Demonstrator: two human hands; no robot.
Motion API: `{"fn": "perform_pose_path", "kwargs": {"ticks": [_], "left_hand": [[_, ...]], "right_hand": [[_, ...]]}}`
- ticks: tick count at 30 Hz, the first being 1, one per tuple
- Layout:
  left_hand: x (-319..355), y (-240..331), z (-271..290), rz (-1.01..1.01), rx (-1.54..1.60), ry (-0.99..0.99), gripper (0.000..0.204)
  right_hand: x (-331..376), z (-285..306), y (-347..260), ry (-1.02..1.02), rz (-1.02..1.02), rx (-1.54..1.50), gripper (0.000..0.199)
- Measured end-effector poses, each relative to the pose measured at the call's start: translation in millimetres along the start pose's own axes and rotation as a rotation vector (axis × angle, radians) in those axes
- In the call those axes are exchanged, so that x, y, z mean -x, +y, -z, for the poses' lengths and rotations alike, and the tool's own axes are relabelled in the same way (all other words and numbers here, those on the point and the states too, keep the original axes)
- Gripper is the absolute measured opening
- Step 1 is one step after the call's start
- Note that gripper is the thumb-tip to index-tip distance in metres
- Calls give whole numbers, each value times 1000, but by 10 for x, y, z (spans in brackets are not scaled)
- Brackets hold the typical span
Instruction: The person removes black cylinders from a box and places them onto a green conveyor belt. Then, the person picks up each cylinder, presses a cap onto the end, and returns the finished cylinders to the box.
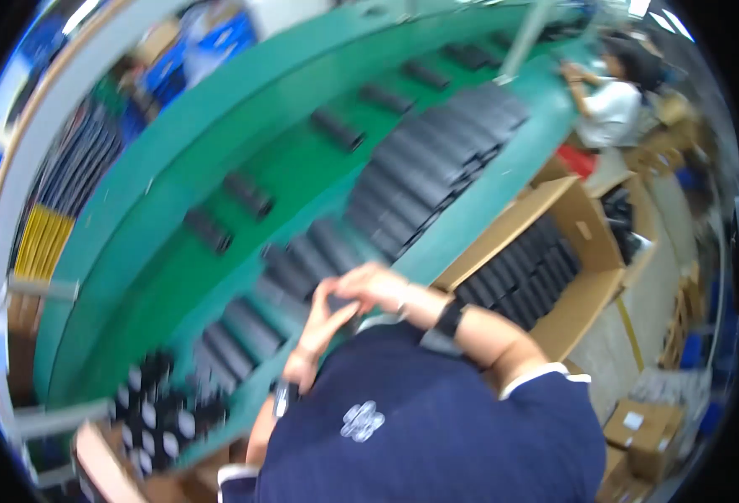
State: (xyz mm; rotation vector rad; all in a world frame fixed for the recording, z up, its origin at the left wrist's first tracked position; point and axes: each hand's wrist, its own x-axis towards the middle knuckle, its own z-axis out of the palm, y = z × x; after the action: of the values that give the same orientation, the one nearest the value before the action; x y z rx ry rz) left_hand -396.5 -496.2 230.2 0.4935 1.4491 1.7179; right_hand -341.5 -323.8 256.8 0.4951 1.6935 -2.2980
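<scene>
**At the green tabletop edge: one dark cylinder held by both hands**

Close to the chest, a dark cylinder (342,302) is gripped between the left hand (315,335) and right hand (378,285), fingers curled partly closed around it. Rows of black cylinders (436,168) are stacked just beyond on the green tabletop (302,168). A cardboard box (554,277) of them is seen alongside.
</scene>
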Motion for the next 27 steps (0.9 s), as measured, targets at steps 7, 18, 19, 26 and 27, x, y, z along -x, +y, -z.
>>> {"fn": "perform_pose_path", "kwargs": {"ticks": [7,18,19,26,27], "left_hand": [[-106,-101,185,-40,-165,-48,63],[234,40,353,98,318,-38,53],[246,86,381,23,403,-69,50],[261,362,675,-287,842,-211,57],[276,391,686,-305,834,-201,57]], "right_hand": [[-168,120,48,-98,-131,-138,29],[-173,-50,106,-199,-201,-254,26],[-171,-58,78,-212,-169,-279,24],[-148,-296,-164,-423,184,411,53],[-179,-340,-125,-459,-76,166,65]]}}
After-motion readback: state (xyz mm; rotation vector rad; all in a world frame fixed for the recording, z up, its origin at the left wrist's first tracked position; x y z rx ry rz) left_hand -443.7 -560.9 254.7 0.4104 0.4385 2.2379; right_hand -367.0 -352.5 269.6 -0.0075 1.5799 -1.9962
